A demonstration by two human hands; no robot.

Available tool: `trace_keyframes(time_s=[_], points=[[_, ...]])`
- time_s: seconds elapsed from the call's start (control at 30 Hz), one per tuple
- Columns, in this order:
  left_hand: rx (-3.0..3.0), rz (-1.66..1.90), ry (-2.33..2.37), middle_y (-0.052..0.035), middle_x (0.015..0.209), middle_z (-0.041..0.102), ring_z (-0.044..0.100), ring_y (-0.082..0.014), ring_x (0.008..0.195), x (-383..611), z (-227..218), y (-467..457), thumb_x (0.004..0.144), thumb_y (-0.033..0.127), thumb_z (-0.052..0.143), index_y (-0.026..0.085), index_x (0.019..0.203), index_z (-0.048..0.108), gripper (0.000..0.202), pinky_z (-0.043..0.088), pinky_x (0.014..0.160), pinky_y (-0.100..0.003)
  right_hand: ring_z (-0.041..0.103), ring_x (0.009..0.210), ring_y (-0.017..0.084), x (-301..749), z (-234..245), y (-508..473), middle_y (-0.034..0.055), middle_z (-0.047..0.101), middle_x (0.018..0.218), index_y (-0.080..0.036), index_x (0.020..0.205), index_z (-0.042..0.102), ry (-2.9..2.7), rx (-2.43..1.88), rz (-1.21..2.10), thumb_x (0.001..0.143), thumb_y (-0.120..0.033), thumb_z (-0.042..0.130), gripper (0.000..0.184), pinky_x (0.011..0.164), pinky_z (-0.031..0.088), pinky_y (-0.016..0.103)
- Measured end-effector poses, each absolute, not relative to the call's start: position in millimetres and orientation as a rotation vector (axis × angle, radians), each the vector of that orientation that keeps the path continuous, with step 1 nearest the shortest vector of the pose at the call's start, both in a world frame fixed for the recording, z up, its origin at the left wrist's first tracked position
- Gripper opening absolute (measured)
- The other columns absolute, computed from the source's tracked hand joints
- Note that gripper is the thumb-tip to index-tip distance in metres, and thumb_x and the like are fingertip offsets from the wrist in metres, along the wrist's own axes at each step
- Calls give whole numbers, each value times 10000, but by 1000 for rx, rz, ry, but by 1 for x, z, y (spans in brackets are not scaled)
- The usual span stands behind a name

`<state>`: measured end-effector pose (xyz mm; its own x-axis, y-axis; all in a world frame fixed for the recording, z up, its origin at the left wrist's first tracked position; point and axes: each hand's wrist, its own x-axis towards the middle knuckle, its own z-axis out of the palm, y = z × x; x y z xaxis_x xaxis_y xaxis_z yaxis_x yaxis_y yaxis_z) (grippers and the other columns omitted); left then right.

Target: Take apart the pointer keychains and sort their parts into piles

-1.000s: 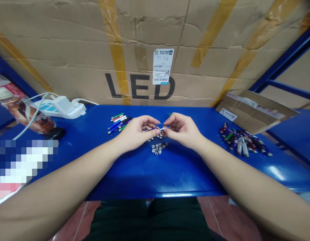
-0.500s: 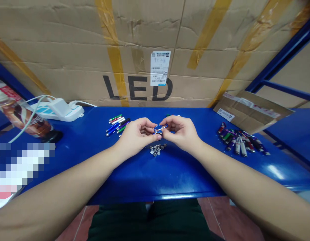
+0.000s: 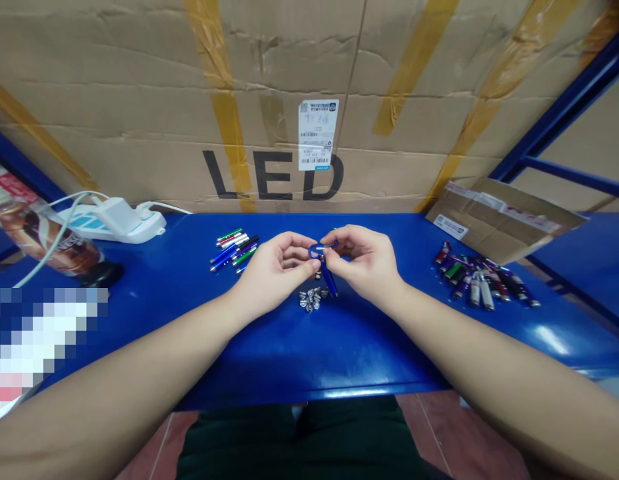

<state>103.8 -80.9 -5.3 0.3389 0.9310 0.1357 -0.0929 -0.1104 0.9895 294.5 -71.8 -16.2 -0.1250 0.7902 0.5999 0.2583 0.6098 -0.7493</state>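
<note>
Blue carabiner (image 3: 319, 249): one, pinched between both hands above the table (image 3: 269, 360); one slim blue barrel (image 3: 329, 280) hanging under the grip, slanting toward the body.

Far left of the grip: one drink bottle (image 3: 54, 237); behind it, nearer the carton (image 3: 159, 127), one white power strip (image 3: 148, 227).

Just left of the grip: loose coloured barrels (image 3: 233, 250), a small group beyond the left wrist.

Left hand (image 3: 287, 267): thumb and fingertips pressed together on the carabiner's left end.

Below the grip, toward the body: small silver pieces (image 3: 312, 300), one cluster lying on the table.

Right hand (image 3: 364, 257): thumb and forefinger pinching the carabiner's right end.

Well right of the grip: one heap of assorted barrels (image 3: 489, 283); just behind it, one small cardboard box (image 3: 494, 220).

Handling, as judged: light; loop stiff, likely metal, not fragile; barrel smooth, apt to slip and swing. Best held by fingertips at the two rounded ends, leaving the gate free.

Not made out: the join of loop and barrel, too small beside the left thumb; the gate perhaps ajar, but this cannot be told. Fingers behind the loop partly hidden. Bottle cut off at the left edge; lower left corner pixelated.
</note>
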Motion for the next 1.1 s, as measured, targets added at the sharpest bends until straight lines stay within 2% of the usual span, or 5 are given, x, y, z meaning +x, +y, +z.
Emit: trace_keyframes(time_s=[0.27,0.43,0.67,0.93,1.1], points=[[1225,1050,771,-26,908,737,746,-189,845,107,-6,-82,721,263,903,174,1078,652,446,644,793,-349,726,738,198,291,-17,-75,67,783,898,-206,893,737,-1590,-820,750,799,-391,828,227,702,634,362],[1172,1037,776,-18,859,730,731,-166,822,106,-2,-81,699,208,892,157,1025,683,390,632,758,-302,712,679,182,291,-12,-72,43,763,818,-213,886,701,-1545,-779,852,793,-412,835,258,665,625,350],[1152,1043,967,-51,788,725,737,-185,740,92,12,-71,826,196,712,152,953,704,135,627,666,-301,672,709,178,350,1,-42,20,707,774,-206,976,714,-1585,-1039,657,797,-342,733,225,717,567,336],[1377,1025,1020,1,716,660,661,-138,583,78,3,-58,850,308,764,168,1070,653,283,517,528,-235,557,620,148,409,-7,-18,-17,640,732,-217,976,551,-1964,-1566,726,711,-195,603,271,584,435,269],[1484,1014,1015,9,854,647,662,-110,651,77,-7,-54,795,256,792,161,1046,670,295,527,635,-257,592,698,161,411,-12,-14,2,639,781,-212,934,571,-2054,-1502,785,716,-216,609,221,649,465,278]])
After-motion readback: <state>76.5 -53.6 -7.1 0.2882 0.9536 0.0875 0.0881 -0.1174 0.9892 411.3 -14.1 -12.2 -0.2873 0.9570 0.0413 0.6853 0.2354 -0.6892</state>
